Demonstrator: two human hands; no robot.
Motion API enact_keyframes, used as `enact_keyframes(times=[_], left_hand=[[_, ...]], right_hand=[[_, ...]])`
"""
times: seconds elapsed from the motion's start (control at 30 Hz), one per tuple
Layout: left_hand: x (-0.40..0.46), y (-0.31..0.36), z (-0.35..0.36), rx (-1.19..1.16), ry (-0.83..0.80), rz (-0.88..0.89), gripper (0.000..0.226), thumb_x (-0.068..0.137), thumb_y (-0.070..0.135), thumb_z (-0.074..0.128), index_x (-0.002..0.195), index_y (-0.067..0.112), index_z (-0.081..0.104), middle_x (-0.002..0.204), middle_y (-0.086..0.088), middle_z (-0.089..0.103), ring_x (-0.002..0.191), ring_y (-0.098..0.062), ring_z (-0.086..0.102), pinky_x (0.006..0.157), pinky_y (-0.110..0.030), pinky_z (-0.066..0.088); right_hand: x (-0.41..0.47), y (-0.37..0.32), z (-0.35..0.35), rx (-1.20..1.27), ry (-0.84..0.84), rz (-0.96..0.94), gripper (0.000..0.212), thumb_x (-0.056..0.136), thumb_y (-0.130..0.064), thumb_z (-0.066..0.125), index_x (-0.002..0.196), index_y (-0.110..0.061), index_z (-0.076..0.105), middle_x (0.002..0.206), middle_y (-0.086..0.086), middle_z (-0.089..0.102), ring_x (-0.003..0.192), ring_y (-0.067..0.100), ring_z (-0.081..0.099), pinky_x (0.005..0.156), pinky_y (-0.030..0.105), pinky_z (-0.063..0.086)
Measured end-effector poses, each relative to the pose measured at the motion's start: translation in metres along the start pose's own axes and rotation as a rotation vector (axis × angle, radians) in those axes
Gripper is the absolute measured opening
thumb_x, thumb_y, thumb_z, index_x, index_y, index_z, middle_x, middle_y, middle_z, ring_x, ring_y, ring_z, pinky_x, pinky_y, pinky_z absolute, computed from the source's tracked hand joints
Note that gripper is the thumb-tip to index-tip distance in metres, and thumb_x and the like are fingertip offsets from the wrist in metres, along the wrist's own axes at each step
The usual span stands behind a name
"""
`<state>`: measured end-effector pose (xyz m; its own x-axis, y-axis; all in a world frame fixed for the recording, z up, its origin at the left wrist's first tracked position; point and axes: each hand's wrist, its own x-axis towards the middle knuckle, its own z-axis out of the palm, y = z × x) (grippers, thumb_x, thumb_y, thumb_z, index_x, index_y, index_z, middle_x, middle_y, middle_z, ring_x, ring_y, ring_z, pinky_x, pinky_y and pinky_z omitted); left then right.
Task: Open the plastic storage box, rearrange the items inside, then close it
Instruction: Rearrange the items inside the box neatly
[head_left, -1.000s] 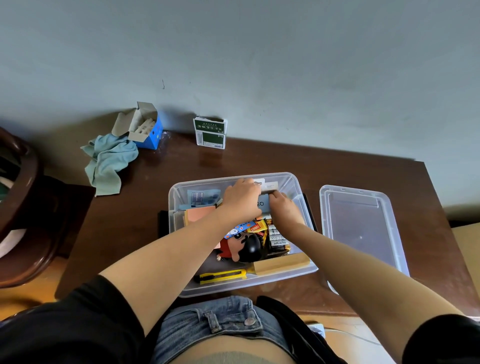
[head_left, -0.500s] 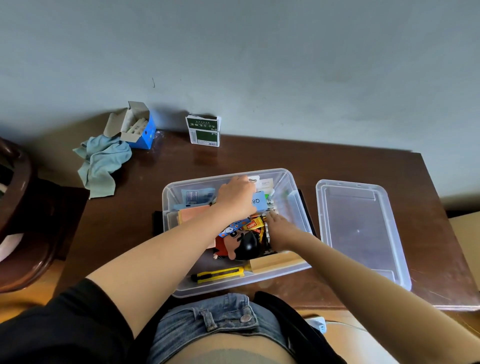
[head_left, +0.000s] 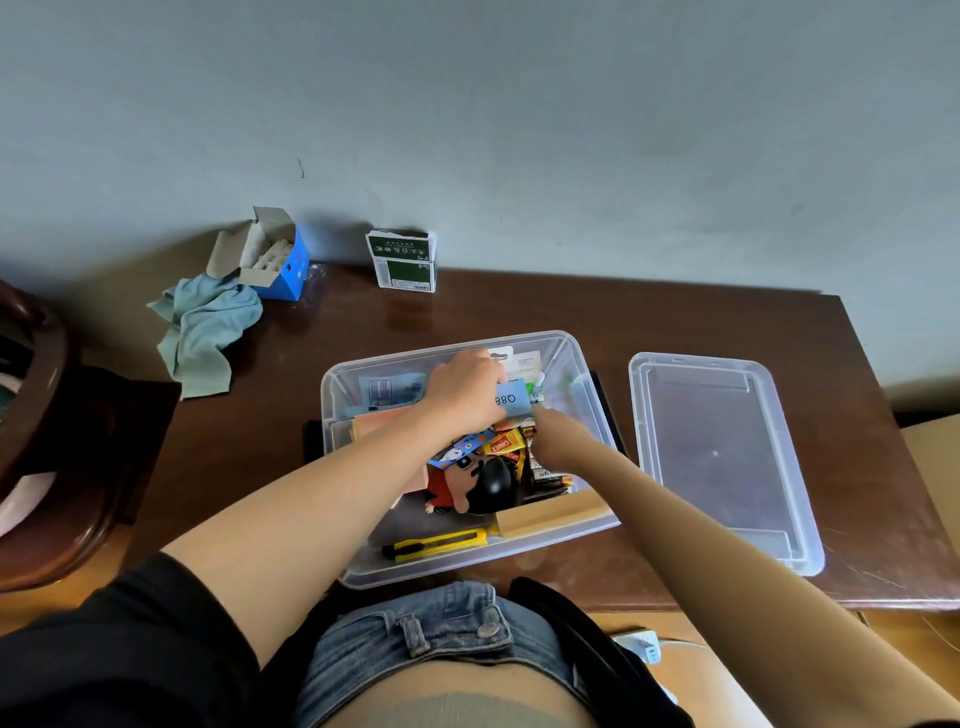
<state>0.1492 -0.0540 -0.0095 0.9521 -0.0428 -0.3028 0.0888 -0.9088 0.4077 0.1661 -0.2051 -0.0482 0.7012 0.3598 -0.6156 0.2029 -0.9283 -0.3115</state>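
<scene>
Box (head_left: 337, 415) sits open at frame centre on the table (head_left: 727, 322), near the front edge. Lid (head_left: 722, 452) lies flat just to its right, apart from it.

Both hands are inside the box. Left hand (head_left: 465, 387) is in the far half, fingers curled over a blue card (head_left: 511, 399) marked "Q8"; looks like it grips the card, fingertips hidden. Right hand (head_left: 558, 431) is just right of and below the card, reaching down among the packets; fingers buried, can't tell if it holds anything.

In the box: figure (head_left: 475, 480) with black hair at centre, orange-yellow snack packets (head_left: 504, 444) above it, wood block (head_left: 550, 512) lower right, yellow cutter (head_left: 436, 543) along the near wall, orange pad (head_left: 379, 421) at left.

Upper left of the frame: teal cloth (head_left: 208, 332), open blue carton (head_left: 275, 260). Green-white pack (head_left: 402, 265) stands at the wall.
</scene>
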Motion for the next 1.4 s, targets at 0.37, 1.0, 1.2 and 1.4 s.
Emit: enact_keyframes(times=[0.37,1.0,1.2,1.4], left_hand=[[-0.03,-0.018,-0.014,0.091,-0.091,0.069,0.073,0.073,0.067,0.064,0.135,0.033,0.043,0.137,0.0,0.037,0.127,-0.023,0.036,0.099,-0.043,0.039],[-0.055,-0.055,-0.054,-0.417,0.215,-0.113,0.087,0.064,0.046,0.08,0.136,0.025,0.035,0.122,0.008,0.052,0.108,-0.011,0.054,0.088,-0.029,0.043],[-0.067,-0.073,-0.039,-0.877,0.345,-0.219,0.073,0.076,0.03,0.078,0.135,0.026,0.036,0.107,0.016,0.054,0.091,0.012,0.057,0.071,-0.008,0.047],[-0.078,-0.081,-0.026,-1.097,0.465,-0.234,0.069,0.079,0.022,0.076,0.135,0.026,0.036,0.103,0.01,0.056,0.09,0.003,0.063,0.066,-0.014,0.053]], right_hand=[[-0.009,-0.004,-0.018,0.851,-0.177,0.046,0.03,0.099,-0.022,0.041,0.125,-0.018,0.054,0.121,0.006,0.058,0.106,0.02,0.054,0.092,0.033,0.043],[0.005,-0.018,-0.019,0.738,-0.015,0.231,0.045,0.094,-0.042,0.05,0.118,-0.004,0.055,0.109,0.01,0.06,0.09,0.02,0.058,0.082,0.036,0.05],[0.004,-0.011,-0.013,0.773,0.095,0.129,0.044,0.094,-0.03,0.055,0.13,-0.006,0.049,0.105,0.008,0.062,0.084,0.019,0.058,0.082,0.034,0.053],[0.006,-0.015,-0.016,0.678,0.101,0.134,0.037,0.096,-0.033,0.05,0.12,-0.005,0.055,0.09,0.003,0.06,0.08,0.018,0.056,0.078,0.035,0.052]])
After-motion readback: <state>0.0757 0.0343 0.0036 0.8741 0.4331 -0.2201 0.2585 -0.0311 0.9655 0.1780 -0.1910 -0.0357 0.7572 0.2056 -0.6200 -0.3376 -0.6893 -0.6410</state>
